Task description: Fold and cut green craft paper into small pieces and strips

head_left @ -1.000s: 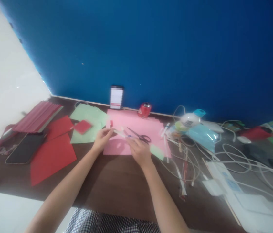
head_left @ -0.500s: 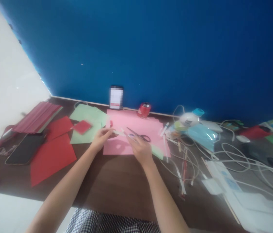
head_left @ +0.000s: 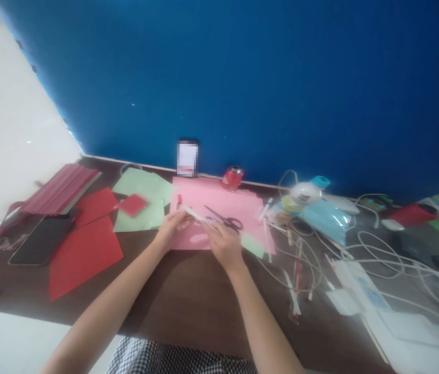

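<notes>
A narrow pale strip (head_left: 192,212), seemingly paper, spans the gap between my hands above the pink paper (head_left: 250,208). My left hand (head_left: 171,228) pinches its left end. My right hand (head_left: 225,246) has its fingers closed at the other end, though blur hides the exact grip. Just beyond the right fingers lie dark-handled scissors (head_left: 231,222), blades pointing up and left. A small red piece (head_left: 180,199) rests on the pink paper above my left hand. Beside my right wrist is a light green scrap (head_left: 252,244).
Red sheets (head_left: 87,259), light green sheets (head_left: 137,184), a dark phone (head_left: 42,240) and a pink stack (head_left: 61,189) lie left. A screen (head_left: 187,158) and red jar (head_left: 232,178) stand behind. Tangled white cables (head_left: 383,254) and a power strip (head_left: 371,291) crowd the right.
My left hand has moved slightly right, closer to my right hand, and the strip now slants down to the right. My right hand has shifted a little off the scissors, showing more of them.
</notes>
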